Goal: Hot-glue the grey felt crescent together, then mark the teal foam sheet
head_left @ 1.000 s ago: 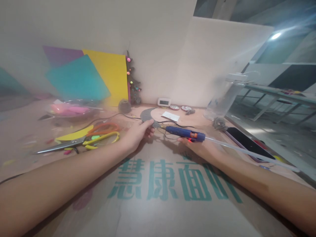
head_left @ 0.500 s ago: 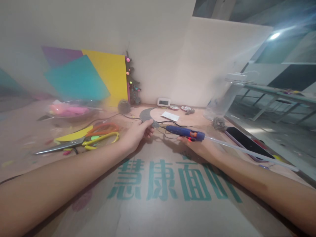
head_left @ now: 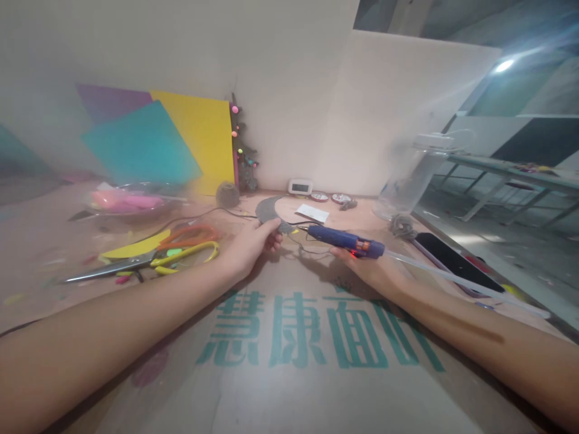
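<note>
My left hand [head_left: 260, 242] pinches the lower end of a grey crescent-shaped piece [head_left: 268, 210] between thumb and fingers, holding it over the table. In my right hand [head_left: 357, 263] is a blue hot glue gun [head_left: 339, 237], with a red light glowing near its underside. A long translucent glue stick [head_left: 447, 276] sticks out of its back end toward the right. The gun's nozzle points left, close to the crescent's lower end; whether they touch I cannot tell. A small yellow bit [head_left: 295, 231] shows beside the crescent near the nozzle.
Scissors [head_left: 149, 259] with orange and yellow handles lie left of my left hand. A phone [head_left: 456, 262] and a grey yarn bundle [head_left: 401, 226] are at the right. A small digital clock [head_left: 300, 187] stands by the back wall. A dark cord [head_left: 199, 216] crosses the table.
My right hand and the glue gun have shifted slightly to the right, the nozzle drawing back from the crescent. The yellow bit now shows more clearly. My left hand stays in place.
</note>
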`<control>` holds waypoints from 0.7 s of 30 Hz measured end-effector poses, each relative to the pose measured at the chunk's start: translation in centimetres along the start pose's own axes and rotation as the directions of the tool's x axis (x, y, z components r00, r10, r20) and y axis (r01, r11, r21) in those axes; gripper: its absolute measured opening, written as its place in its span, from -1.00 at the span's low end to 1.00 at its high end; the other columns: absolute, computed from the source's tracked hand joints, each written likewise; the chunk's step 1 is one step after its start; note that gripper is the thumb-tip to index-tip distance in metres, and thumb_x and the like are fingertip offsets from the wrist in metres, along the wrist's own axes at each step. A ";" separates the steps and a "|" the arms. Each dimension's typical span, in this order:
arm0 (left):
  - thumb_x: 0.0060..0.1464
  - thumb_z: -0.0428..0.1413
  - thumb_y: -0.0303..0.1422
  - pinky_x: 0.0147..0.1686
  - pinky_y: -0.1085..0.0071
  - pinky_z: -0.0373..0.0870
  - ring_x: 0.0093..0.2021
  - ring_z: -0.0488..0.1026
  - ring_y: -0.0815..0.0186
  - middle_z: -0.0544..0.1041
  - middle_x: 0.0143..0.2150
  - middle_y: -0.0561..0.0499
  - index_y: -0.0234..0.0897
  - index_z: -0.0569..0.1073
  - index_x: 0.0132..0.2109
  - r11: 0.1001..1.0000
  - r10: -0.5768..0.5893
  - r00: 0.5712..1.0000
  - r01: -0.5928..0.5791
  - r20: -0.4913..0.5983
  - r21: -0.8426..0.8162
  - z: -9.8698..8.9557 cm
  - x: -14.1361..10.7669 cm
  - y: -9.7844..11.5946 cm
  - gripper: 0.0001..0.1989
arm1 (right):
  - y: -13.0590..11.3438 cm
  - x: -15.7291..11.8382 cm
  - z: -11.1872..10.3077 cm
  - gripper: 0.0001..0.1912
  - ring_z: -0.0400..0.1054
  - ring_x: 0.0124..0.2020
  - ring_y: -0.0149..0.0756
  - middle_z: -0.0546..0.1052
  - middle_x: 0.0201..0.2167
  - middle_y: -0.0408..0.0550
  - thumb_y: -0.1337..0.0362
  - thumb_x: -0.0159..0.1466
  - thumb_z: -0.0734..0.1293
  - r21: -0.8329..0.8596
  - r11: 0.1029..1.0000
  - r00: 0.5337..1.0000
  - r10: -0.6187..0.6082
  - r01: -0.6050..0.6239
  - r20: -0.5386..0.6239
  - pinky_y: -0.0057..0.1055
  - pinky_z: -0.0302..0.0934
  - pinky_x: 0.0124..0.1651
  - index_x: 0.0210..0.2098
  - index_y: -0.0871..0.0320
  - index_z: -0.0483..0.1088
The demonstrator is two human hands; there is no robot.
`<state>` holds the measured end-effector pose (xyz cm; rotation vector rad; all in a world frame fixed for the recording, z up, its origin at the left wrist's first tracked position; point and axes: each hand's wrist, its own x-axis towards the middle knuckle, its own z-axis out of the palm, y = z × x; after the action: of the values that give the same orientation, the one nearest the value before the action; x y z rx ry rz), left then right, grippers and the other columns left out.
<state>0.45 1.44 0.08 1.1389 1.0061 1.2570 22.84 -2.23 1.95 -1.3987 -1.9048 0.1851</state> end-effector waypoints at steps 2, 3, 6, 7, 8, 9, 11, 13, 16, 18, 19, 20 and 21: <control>0.11 0.12 -0.26 -0.56 0.56 0.26 -0.57 0.34 0.48 0.42 -0.52 0.05 -0.36 0.36 -0.43 1.000 -0.004 1.000 0.004 0.009 -0.001 0.0 0.0 0.0 -0.74 | -0.2 -0.1 0.0 -0.81 0.50 -0.36 -0.12 0.59 -0.42 -0.05 0.10 0.12 0.39 -0.021 1.000 1.000 0.004 -0.003 0.017 -0.23 0.41 -0.24 -0.39 0.09 0.50; 0.11 0.12 -0.25 -0.56 0.56 0.25 -0.57 0.34 0.49 0.42 -0.51 0.05 -0.36 0.36 -0.42 1.000 -0.008 1.000 0.008 0.013 -0.005 0.0 0.0 -0.1 -0.73 | -0.3 -0.1 0.0 -0.82 0.49 -0.39 -0.15 0.58 -0.46 -0.06 0.11 0.10 0.40 -0.038 0.999 1.000 0.014 -0.013 0.021 -0.26 0.41 -0.27 -0.43 0.09 0.49; 0.11 0.13 -0.23 -0.56 0.56 0.25 -0.58 0.33 0.49 0.42 -0.51 0.06 -0.36 0.36 -0.41 1.000 -0.013 1.000 0.014 0.018 -0.016 0.0 -0.1 -0.1 -0.73 | -0.6 -0.1 0.0 -0.82 0.47 -0.43 -0.19 0.58 -0.47 -0.08 0.11 0.08 0.41 -0.065 0.998 1.000 0.014 -0.014 -0.001 -0.30 0.40 -0.32 -0.46 0.09 0.49; 0.11 0.13 -0.23 -0.56 0.56 0.25 -0.58 0.33 0.50 0.42 -0.51 0.06 -0.36 0.36 -0.41 1.000 -0.013 1.000 0.013 0.018 -0.019 0.0 -0.1 -0.1 -0.73 | -0.6 -0.2 0.0 -0.82 0.47 -0.44 -0.20 0.58 -0.48 -0.09 0.11 0.07 0.41 -0.065 0.998 1.000 0.012 -0.013 -0.015 -0.31 0.39 -0.34 -0.47 0.08 0.49; 0.11 0.13 -0.23 -0.57 0.56 0.24 -0.58 0.33 0.50 0.42 -0.50 0.06 -0.36 0.36 -0.41 1.000 -0.011 1.000 0.012 0.017 -0.020 0.0 -0.2 -0.1 -0.73 | -0.6 -0.2 0.0 -0.82 0.46 -0.46 -0.21 0.57 -0.50 -0.10 0.10 0.07 0.41 -0.064 0.998 1.000 0.016 -0.017 -0.021 -0.32 0.39 -0.37 -0.48 0.08 0.49; 0.11 0.13 -0.22 -0.57 0.56 0.24 -0.58 0.33 0.50 0.43 -0.50 0.06 -0.36 0.36 -0.41 1.000 -0.009 1.000 0.009 0.016 -0.020 0.0 -0.2 -0.1 -0.72 | -0.6 -0.2 0.0 -0.81 0.45 -0.47 -0.21 0.57 -0.51 -0.10 0.09 0.06 0.41 -0.060 0.998 1.000 0.024 -0.025 -0.019 -0.32 0.38 -0.38 -0.49 0.08 0.48; 0.12 0.13 -0.22 -0.56 0.57 0.24 -0.57 0.34 0.50 0.43 -0.49 0.05 -0.36 0.37 -0.41 1.000 -0.005 1.000 0.005 0.019 -0.016 0.0 -0.2 -0.1 -0.72 | -0.5 -0.2 0.0 -0.77 0.44 -0.49 -0.23 0.55 -0.53 -0.11 0.06 0.06 0.41 -0.054 0.998 0.999 0.041 -0.041 -0.008 -0.34 0.38 -0.40 -0.51 0.09 0.47; 0.12 0.13 -0.23 -0.56 0.57 0.24 -0.57 0.34 0.50 0.43 -0.50 0.05 -0.36 0.37 -0.41 1.000 -0.005 1.000 0.005 0.021 -0.008 -0.1 -0.2 -0.1 -0.72 | -0.4 -0.2 0.0 -0.75 0.43 -0.49 -0.25 0.55 -0.51 -0.13 0.03 0.07 0.41 -0.046 0.999 1.000 0.029 -0.029 0.007 -0.34 0.38 -0.38 -0.49 0.09 0.48; 0.11 0.14 -0.23 -0.55 0.56 0.25 -0.57 0.34 0.50 0.43 -0.50 0.06 -0.36 0.37 -0.41 1.000 -0.005 1.000 0.005 0.031 -0.006 -0.1 -0.2 -0.1 -0.73 | -0.2 -0.3 0.1 -0.75 0.43 -0.46 -0.25 0.56 -0.49 -0.13 0.03 0.09 0.40 -0.022 1.000 1.000 0.014 -0.014 0.015 -0.32 0.40 -0.32 -0.45 0.09 0.51; 0.10 0.14 -0.22 -0.55 0.56 0.25 -0.57 0.34 0.50 0.44 -0.50 0.06 -0.35 0.37 -0.41 1.000 -0.002 1.000 0.003 0.030 -0.015 -0.1 -0.2 -0.1 -0.73 | -0.1 -0.3 0.1 -0.75 0.43 -0.46 -0.23 0.56 -0.49 -0.12 0.04 0.09 0.41 -0.012 0.999 0.999 0.036 -0.035 0.027 -0.29 0.41 -0.30 -0.43 0.10 0.52; 0.10 0.15 -0.22 -0.55 0.56 0.25 -0.57 0.34 0.50 0.44 -0.50 0.06 -0.35 0.37 -0.41 1.000 -0.003 1.000 0.003 0.027 -0.018 -0.1 -0.2 -0.1 -0.72 | -0.1 -0.3 0.2 -0.75 0.43 -0.46 -0.22 0.56 -0.50 -0.12 0.05 0.10 0.41 -0.011 0.999 0.998 0.046 -0.046 0.035 -0.28 0.40 -0.31 -0.42 0.11 0.52; 0.10 0.15 -0.22 -0.55 0.56 0.24 -0.57 0.34 0.49 0.44 -0.50 0.06 -0.35 0.37 -0.41 1.000 -0.004 1.000 0.004 0.023 -0.020 -0.1 -0.2 -0.1 -0.72 | 0.0 -0.3 0.2 -0.75 0.43 -0.46 -0.21 0.56 -0.50 -0.12 0.05 0.10 0.42 -0.009 0.999 0.998 0.047 -0.047 0.041 -0.28 0.40 -0.32 -0.41 0.12 0.53; 0.09 0.15 -0.22 -0.55 0.56 0.24 -0.57 0.34 0.49 0.44 -0.50 0.05 -0.35 0.37 -0.41 1.000 -0.005 1.000 0.005 0.021 -0.020 -0.1 -0.2 -0.2 -0.72 | 0.0 -0.4 0.2 -0.75 0.44 -0.45 -0.20 0.57 -0.48 -0.11 0.05 0.11 0.42 -0.002 0.999 0.998 0.040 -0.040 0.041 -0.28 0.40 -0.33 -0.38 0.11 0.54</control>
<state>0.39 1.29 -0.10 1.1308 0.9783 1.2466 22.76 -2.45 1.60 -1.4451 -1.9113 0.2337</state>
